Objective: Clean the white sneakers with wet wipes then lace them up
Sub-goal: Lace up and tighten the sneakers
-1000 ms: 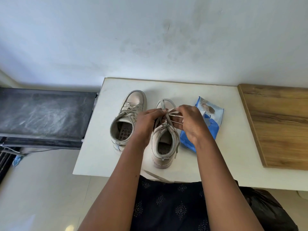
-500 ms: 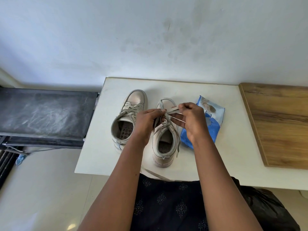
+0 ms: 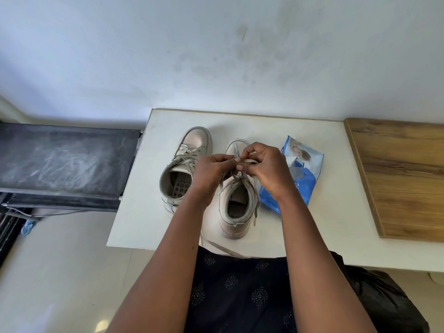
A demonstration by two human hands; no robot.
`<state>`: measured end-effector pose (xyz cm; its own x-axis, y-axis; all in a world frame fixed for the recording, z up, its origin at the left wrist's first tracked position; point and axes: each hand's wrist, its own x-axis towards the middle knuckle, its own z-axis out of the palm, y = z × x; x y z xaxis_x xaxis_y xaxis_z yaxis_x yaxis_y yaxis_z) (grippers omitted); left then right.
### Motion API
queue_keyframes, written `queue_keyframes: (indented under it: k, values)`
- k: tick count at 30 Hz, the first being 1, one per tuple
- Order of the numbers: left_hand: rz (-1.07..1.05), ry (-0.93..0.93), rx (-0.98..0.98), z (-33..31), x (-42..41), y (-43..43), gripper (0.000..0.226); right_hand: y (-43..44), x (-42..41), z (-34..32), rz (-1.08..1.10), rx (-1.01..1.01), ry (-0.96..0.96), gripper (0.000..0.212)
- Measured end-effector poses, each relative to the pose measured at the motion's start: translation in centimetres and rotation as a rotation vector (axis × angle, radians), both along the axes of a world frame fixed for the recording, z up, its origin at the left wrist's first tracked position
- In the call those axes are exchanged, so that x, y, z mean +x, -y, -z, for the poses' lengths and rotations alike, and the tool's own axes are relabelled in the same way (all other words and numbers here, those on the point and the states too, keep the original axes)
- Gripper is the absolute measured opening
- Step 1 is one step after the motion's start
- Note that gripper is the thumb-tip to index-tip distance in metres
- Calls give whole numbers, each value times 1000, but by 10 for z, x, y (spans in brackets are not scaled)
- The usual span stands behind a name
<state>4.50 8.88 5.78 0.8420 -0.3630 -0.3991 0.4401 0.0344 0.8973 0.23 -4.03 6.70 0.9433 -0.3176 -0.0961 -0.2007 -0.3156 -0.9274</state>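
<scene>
Two white high-top sneakers stand side by side on a white table [image 3: 312,224], toes pointing away from me. The left sneaker [image 3: 182,169] is laced. Over the right sneaker [image 3: 236,207], my left hand [image 3: 211,171] and my right hand [image 3: 266,167] meet above the tongue, and each pinches a part of its grey lace [image 3: 247,161]. One loose lace end trails off the table's near edge [image 3: 221,247]; another hangs down the shoe's right side [image 3: 256,207].
A blue pack of wet wipes [image 3: 298,174] lies just right of the right sneaker. A wooden board [image 3: 403,179] covers the table's right end. A dark treadmill deck [image 3: 64,162] stands to the left, a wall behind, and a black bag [image 3: 384,296] at lower right.
My hands have drawn closer together over the right sneaker, and the lace that was stretched between them is now bunched at my fingertips.
</scene>
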Motion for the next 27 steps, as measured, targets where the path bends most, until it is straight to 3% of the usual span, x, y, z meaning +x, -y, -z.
queue_keyframes:
  k: [2,5,8,11,14,17,19,24,27]
  values:
    - [-16,20,22,-1,0,1,3,-1,1,0,41,-46,-10,28]
    - [-47,-16,22,0,2,-4,28,-3,2,0,122,-120,-10,18]
    - [54,179,288,-4,2,-9,40,-9,1,-3,193,-200,-16,13]
    - [72,479,632,-13,-4,-7,31,-17,-1,-7,148,-365,-31,17]
    - [66,652,734,-16,-12,-3,26,-22,-3,-10,2,-549,-79,29]
    - [79,670,730,-12,-13,-2,20,-21,-4,-12,-87,-637,-129,30]
    - [80,642,667,-10,-12,-1,18,-14,-3,-9,-105,-565,-178,25]
    - [193,609,587,-6,-9,-3,36,8,-7,7,-34,148,-206,38]
    - [246,728,696,-2,-4,-7,56,10,-8,10,-3,410,-179,39]
